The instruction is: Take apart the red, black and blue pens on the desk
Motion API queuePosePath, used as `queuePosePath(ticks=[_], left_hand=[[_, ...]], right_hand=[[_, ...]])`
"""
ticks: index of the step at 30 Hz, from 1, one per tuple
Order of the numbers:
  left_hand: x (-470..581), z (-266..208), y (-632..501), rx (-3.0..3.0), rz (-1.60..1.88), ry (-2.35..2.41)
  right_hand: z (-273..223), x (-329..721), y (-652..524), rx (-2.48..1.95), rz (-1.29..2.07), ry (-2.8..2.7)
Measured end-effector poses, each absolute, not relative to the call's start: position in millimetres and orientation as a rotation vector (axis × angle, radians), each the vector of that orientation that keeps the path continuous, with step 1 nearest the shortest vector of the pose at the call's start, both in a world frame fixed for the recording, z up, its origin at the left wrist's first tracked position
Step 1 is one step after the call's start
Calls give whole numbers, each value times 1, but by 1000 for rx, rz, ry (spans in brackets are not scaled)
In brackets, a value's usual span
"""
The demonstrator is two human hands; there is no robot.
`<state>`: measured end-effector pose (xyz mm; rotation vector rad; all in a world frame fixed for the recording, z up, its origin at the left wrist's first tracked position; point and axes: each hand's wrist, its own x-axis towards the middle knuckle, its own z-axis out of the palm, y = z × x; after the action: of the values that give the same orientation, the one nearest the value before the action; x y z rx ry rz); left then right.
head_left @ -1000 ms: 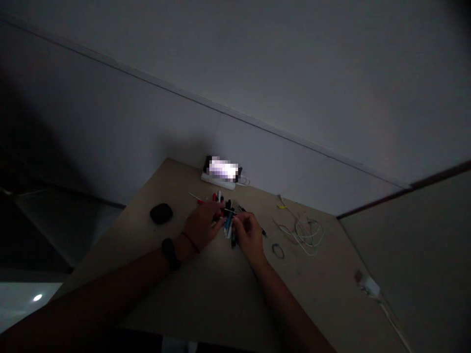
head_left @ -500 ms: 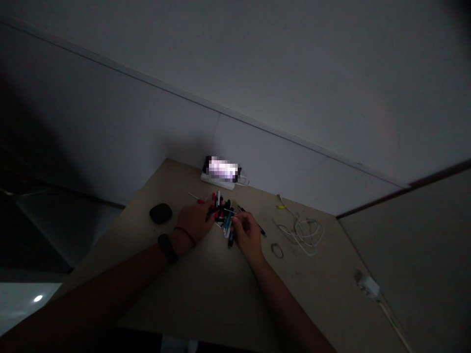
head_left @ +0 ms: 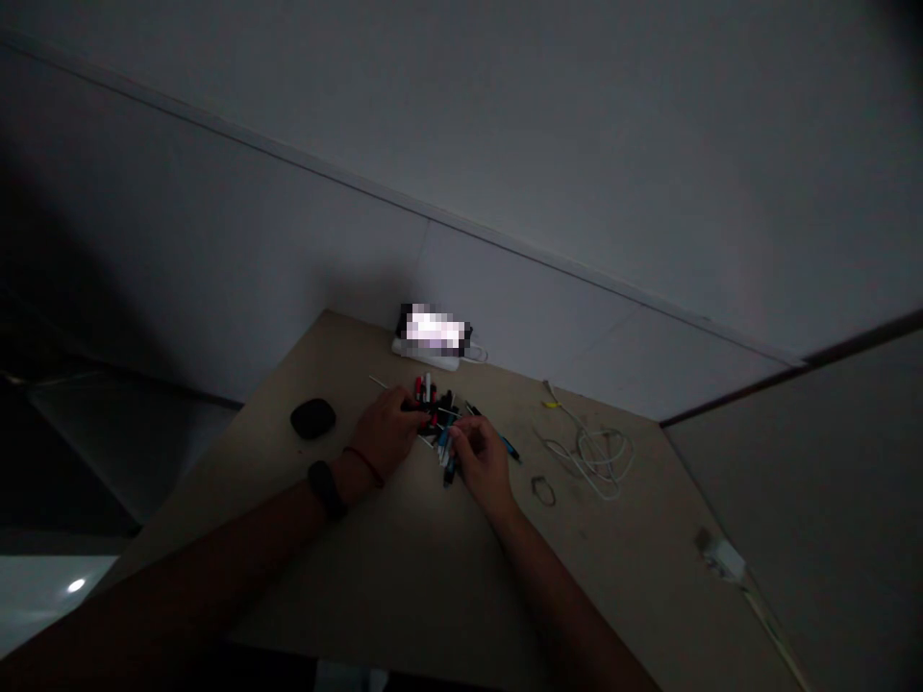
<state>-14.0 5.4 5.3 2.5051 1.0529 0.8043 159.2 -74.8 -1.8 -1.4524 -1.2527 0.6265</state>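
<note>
A small heap of pens and markers (head_left: 441, 442), with red, white, black and blue barrels, lies on the table between my hands. My left hand (head_left: 387, 434) is at the heap's left side, fingers curled in around something dark that I cannot make out. On the right, my right hand (head_left: 482, 459) has thumb and forefinger pinched together at the heap's edge; what is between them is too small and dim to name. A pen with a blue part (head_left: 511, 449) lies just beyond the right hand, partly hidden by it. A thin pale stick (head_left: 378, 382) pokes out behind the left hand.
A lit, blurred-out phone-like screen (head_left: 434, 330) leans near the wall on a white base (head_left: 425, 358). A black rounded object (head_left: 312, 419) sits left. Coiled white cable (head_left: 602, 457) and a small ring-shaped band (head_left: 543, 491) lie right on the table (head_left: 433, 586).
My left hand has drawn its fingers back and curled them at the heap's left side, uncovering some pens. My right hand has shifted only slightly, still pinched.
</note>
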Motion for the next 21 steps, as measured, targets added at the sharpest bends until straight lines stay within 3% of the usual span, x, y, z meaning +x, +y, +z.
queuePosePath(ticks=[21], left_hand=[[-12,4,4,2547,675,1009]], right_hand=[[3,155,-78,-1527,556,-1419]])
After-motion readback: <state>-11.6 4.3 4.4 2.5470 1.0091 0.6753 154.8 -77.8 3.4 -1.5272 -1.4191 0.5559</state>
